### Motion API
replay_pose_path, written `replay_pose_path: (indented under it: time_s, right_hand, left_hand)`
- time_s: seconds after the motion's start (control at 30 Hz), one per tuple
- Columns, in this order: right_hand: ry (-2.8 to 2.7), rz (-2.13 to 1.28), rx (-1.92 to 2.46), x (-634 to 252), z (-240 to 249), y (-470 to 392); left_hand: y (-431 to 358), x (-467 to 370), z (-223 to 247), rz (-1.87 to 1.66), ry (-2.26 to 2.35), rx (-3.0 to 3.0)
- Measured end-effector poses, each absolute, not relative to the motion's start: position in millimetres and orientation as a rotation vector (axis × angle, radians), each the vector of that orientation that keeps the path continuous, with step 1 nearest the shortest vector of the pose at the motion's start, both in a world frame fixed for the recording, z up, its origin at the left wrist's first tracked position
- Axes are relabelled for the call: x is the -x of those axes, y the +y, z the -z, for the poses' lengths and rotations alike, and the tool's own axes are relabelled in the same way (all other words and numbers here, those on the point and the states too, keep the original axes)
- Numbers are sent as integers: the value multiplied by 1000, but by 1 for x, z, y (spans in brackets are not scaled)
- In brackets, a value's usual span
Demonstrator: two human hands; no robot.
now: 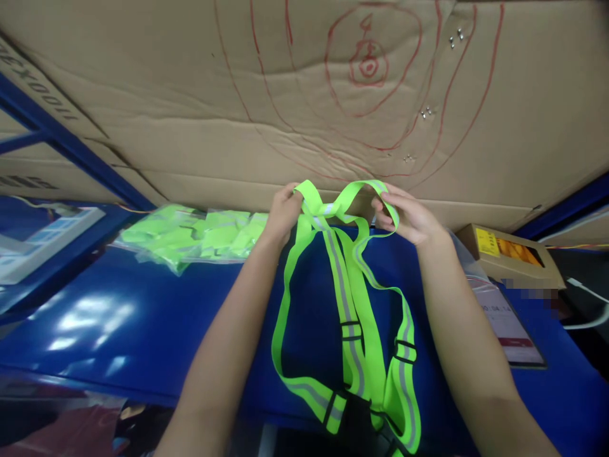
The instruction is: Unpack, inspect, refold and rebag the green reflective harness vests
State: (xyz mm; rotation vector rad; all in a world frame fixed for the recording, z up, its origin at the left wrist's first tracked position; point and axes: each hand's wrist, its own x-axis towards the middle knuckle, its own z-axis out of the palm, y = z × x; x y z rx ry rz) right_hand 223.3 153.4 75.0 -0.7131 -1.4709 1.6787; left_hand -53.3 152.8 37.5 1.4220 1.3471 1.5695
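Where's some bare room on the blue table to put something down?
The biggest free patch of blue table is on the left, between the bagged green bundles, the front edge and the left arm. A smaller one lies right of the flat screen. It's crowded in the middle, around the green harness, and back right, by the cardboard box.

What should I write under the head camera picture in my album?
Left hand and right hand hold up bright green straps over a blue table, facing cardboard scribbled in red.

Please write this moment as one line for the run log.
left hand: holds green harness | right hand: touches its upper loop | bagged green straps: on blue table
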Motion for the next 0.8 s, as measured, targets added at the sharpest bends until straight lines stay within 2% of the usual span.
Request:
replay_pose_path:
  time_s: [0.3, 0.57, 0.8]
  right_hand:
    - [-1457, -1491, 763, -224, -73, 159]
    - [-1404, -1365, 887, -204, -62, 164]
    - [-1782, -926, 1156, -201, -37, 181]
  left_hand:
    - [162, 71, -37, -1569, 1133, -1101]
    - [153, 68, -28, -1389, 1546, -1424]
    - [149, 55, -29, -1419, 1616, -1515]
